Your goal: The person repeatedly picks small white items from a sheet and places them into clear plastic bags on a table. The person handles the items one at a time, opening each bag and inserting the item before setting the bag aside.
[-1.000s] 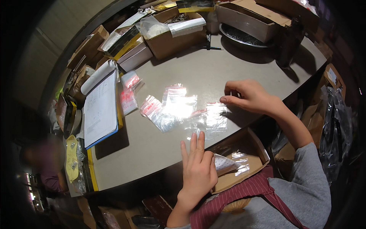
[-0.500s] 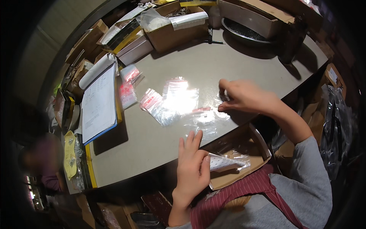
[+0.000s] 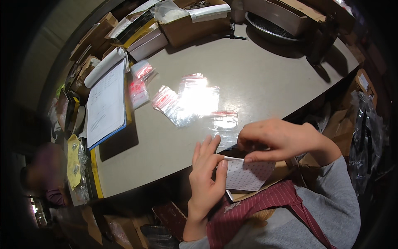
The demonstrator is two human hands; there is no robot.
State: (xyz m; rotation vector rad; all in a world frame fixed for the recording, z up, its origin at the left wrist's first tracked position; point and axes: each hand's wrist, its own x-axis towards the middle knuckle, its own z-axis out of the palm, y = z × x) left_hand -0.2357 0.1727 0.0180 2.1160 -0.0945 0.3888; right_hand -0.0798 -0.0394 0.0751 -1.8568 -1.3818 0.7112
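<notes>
Between thumb and fingers, my left hand (image 3: 207,176) pinches a white sheet (image 3: 248,176) covered in rows of small dots. My right hand (image 3: 280,139) is bent over the sheet's upper edge, its thumb against it and its other fingers curled; what lies behind those fingers is hidden. Just beyond my hands, a clear zip bag with a red strip (image 3: 226,121) lies flat near the table's front edge. Farther back is a spread pile of similar clear bags (image 3: 176,110), partly washed out by glare. Below the sheet, an open cardboard box (image 3: 286,170) rests against my apron.
A clipboard with papers (image 3: 105,108) stands at the left, beside more red-marked bags (image 3: 139,93). Along the back of the table (image 3: 161,153) are a cardboard box (image 3: 186,31), a black pen (image 3: 238,37), a round metal pan (image 3: 269,31) and a dark upright object (image 3: 321,45).
My right hand has moved from the bags on the table back toward me, to the dotted sheet. The sheet has turned to show more of its face. My left hand keeps its hold.
</notes>
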